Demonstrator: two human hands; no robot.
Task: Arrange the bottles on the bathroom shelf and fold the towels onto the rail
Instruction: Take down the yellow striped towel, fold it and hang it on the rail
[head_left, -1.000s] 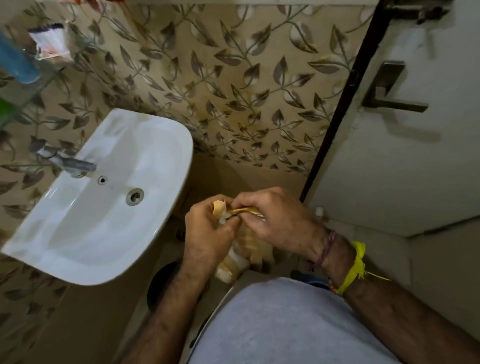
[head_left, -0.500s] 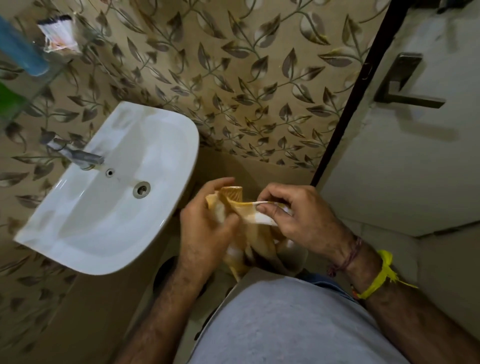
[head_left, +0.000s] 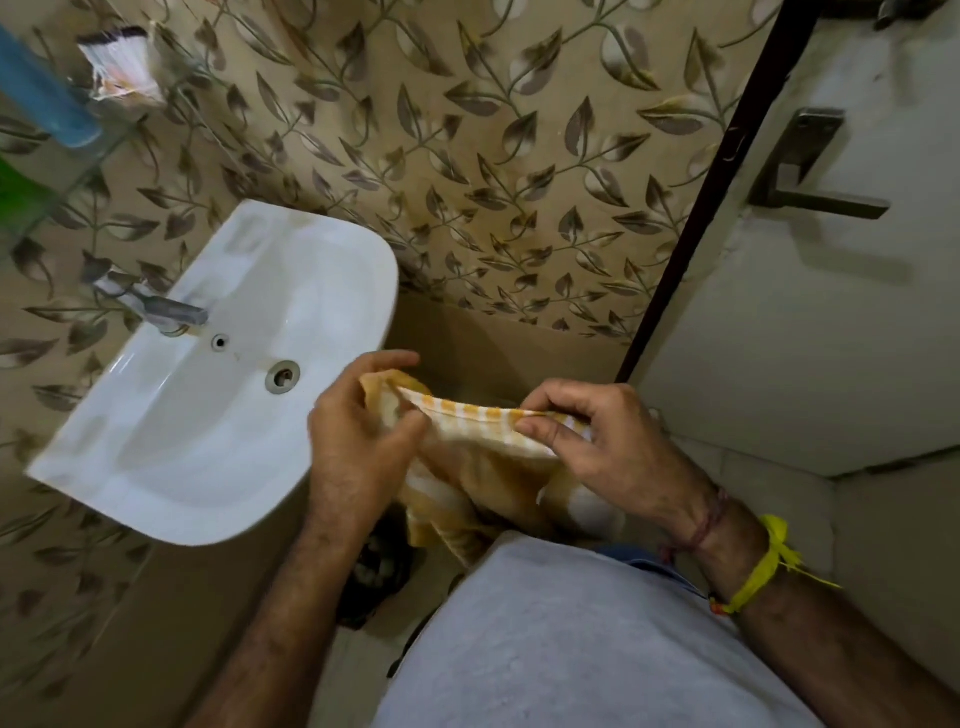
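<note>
Towel (head_left: 483, 441): orange-and-white checked cloth, held just right of the sink (head_left: 171, 467), in front of the body; its top hem was stretched between both hands, the rest hung bunched below
Left hand (head_left: 358, 447): thumb and fingers were pinched on the hem's left end, beside the basin rim
Right hand (head_left: 602, 441): fingertips were pressed together on the hem's right end, further right of the sink
Handling: judged light, soft and limp, not fragile; best taken at the hem corners so that it hangs flat
Bottles: blue bottle (head_left: 47, 98) was seen on the glass shelf (head_left: 78, 171) above the sink
Rail: not seen
</note>
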